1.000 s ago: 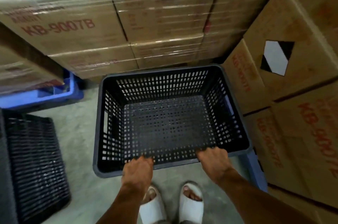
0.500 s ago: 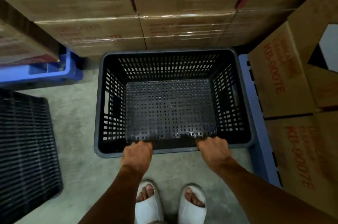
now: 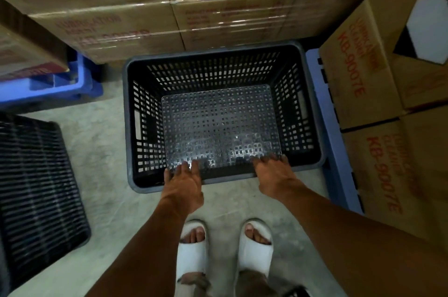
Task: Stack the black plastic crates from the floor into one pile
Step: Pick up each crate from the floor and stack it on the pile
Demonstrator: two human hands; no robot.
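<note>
An empty black plastic crate with perforated walls and floor stands upright on the concrete floor right in front of me. My left hand and my right hand hover at its near rim, fingers stretched out and spread over the edge, gripping nothing. A second black crate lies at the left edge with its slatted surface facing up; it is partly cut off by the frame.
Shrink-wrapped cardboard boxes stand close behind the crate, and more cartons rise on the right on a blue pallet. Another blue pallet sits at back left. My feet in white slippers stand on bare floor.
The crate went down and settled on the floor near the boxes. Both hands, which gripped its near rim, have let go and now have their fingers spread.
</note>
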